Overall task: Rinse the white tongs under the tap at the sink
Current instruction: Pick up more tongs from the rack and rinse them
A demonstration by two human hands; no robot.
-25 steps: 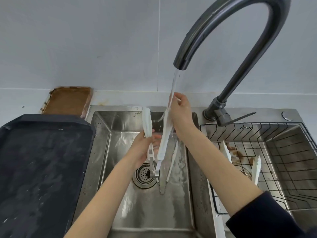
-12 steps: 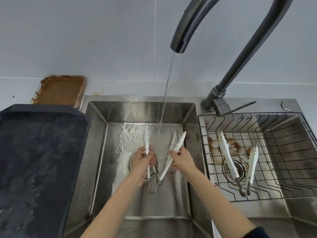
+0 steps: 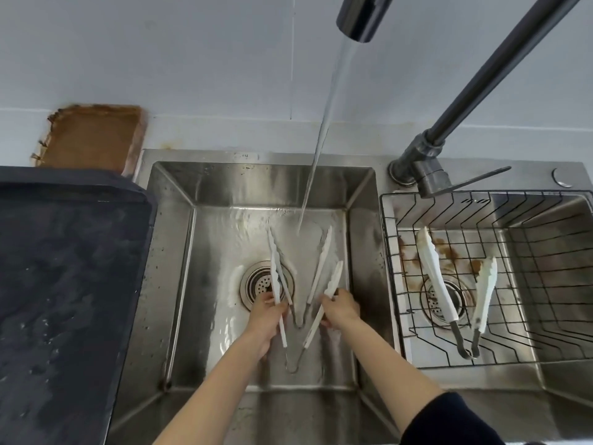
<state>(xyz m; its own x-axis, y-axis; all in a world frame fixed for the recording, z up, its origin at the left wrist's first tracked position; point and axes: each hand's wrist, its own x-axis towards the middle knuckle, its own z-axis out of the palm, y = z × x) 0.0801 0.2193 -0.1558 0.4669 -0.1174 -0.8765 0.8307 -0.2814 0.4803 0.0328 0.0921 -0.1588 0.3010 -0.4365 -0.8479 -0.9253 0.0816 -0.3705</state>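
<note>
Two bare forearms come into view from the bottom edge. The left hand and its forearm are uncovered all the way down to the picture's edge, with no sleeve showing on that side. The right hand is bare too, as is its forearm up to a dark navy sleeve pushed back near the elbow. The sleeve cloth looks plain and soft, without markings. No rings, watch or gloves show on either hand.
</note>
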